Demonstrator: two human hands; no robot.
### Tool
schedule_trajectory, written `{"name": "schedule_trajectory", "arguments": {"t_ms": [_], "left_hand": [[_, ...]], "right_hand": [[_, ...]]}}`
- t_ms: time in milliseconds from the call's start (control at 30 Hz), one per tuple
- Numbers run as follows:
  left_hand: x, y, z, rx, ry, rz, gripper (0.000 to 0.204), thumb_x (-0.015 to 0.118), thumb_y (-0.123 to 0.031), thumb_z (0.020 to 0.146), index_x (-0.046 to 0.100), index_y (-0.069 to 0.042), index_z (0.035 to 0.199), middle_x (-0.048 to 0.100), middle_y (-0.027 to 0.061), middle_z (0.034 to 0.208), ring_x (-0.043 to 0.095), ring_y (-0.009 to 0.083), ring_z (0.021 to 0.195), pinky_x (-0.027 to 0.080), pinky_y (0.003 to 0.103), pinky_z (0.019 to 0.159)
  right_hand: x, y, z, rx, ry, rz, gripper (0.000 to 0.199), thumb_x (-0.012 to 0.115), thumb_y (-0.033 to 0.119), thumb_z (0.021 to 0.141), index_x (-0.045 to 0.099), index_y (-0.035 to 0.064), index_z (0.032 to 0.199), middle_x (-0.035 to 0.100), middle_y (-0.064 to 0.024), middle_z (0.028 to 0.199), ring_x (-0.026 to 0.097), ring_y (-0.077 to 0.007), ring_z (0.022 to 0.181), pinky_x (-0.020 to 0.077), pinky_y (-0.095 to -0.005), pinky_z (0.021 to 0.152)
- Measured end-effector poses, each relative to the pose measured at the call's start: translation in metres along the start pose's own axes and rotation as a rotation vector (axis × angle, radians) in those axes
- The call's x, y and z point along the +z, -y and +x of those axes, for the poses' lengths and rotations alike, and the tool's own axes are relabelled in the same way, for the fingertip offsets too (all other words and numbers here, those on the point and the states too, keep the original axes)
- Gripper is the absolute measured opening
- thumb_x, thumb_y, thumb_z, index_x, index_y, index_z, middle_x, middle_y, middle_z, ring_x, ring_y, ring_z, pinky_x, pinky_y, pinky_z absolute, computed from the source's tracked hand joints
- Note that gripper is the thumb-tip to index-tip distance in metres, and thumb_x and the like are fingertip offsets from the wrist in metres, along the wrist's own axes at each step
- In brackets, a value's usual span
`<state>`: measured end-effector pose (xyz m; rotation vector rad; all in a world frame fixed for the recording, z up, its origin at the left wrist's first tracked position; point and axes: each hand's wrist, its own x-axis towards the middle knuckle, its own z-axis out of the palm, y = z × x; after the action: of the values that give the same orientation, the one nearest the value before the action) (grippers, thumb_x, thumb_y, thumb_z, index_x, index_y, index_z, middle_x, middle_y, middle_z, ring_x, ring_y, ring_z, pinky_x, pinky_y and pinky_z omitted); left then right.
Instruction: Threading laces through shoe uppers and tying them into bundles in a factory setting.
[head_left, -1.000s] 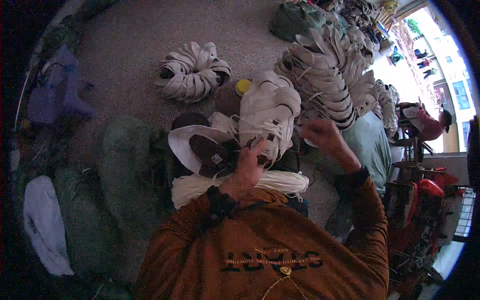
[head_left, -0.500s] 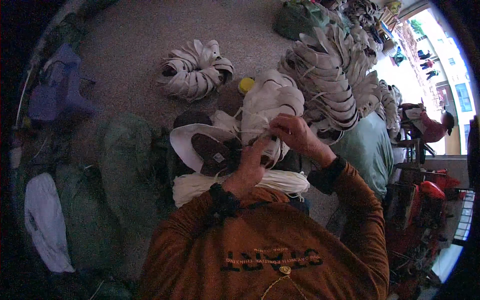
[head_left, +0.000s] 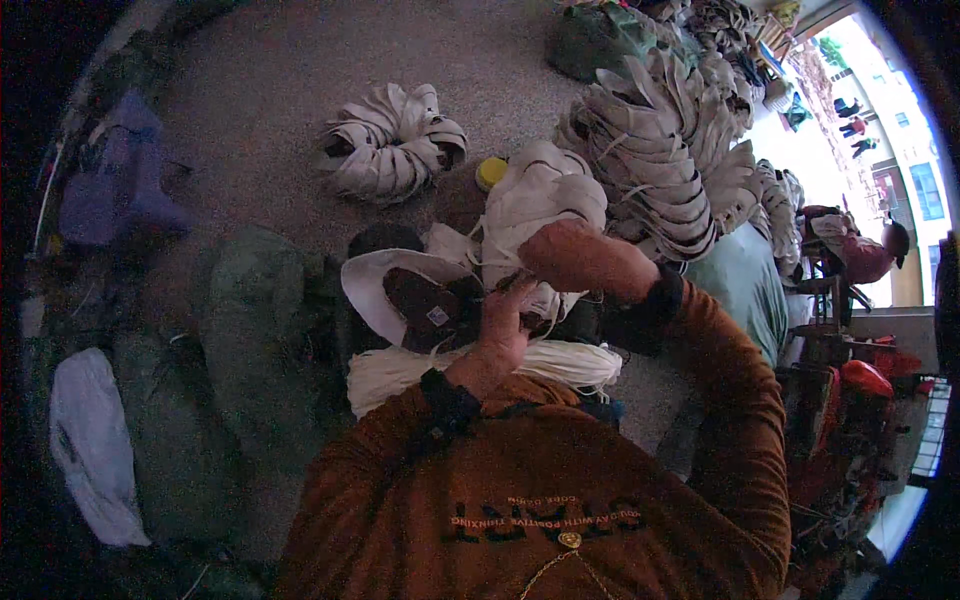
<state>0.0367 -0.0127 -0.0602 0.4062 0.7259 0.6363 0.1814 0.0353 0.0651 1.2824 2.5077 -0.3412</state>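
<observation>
White shoe uppers lie in a stack in front of me. My left hand is closed on the near shoe upper, which has a dark lining. My right hand is bent over the same upper, its fingers curled in and their tips hidden; what they pinch cannot be seen. To the left of my left hand sits a white upper with its dark inside facing up. A bundle of white shoelaces lies across my lap, under my left wrist.
A ring of nested uppers lies on the floor beyond, near a yellow round lid. Large piles of uppers and a green sack stand at the right. Dark green sacks and a purple stool-like object are at the left.
My right hand has turned over and come down toward the upper, its back now facing up and its fingers hidden. My left hand stays nearly in place on the upper.
</observation>
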Motion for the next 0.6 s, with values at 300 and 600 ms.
{"name": "schedule_trajectory", "arguments": {"t_ms": [300,600], "left_hand": [[0.012,-0.006,-0.006,-0.079,-0.105,-0.111,0.045,0.071,-0.035,0.083,0.059,-0.010,0.119,0.059,0.0038,0.112,0.054,0.0183,0.099,0.040,0.041,0.085],[-0.001,0.002,-0.011,0.228,0.092,0.218,0.036,0.065,-0.029,0.089,0.060,-0.008,0.118,0.062,0.0047,0.105,0.057,0.0193,0.092,0.044,0.035,0.084]], "right_hand": [[0.017,-0.007,-0.011,-0.010,-0.137,0.091,0.010,0.060,0.012,0.081,0.059,0.0031,0.085,0.061,-0.0131,0.073,0.064,-0.0340,0.072,0.0491,-0.0417,0.062],[0.032,-0.008,-0.041,0.087,-0.385,0.400,0.012,0.059,0.014,0.086,0.059,0.0021,0.088,0.059,-0.0149,0.076,0.061,-0.0389,0.080,0.0486,-0.0440,0.069]]}}
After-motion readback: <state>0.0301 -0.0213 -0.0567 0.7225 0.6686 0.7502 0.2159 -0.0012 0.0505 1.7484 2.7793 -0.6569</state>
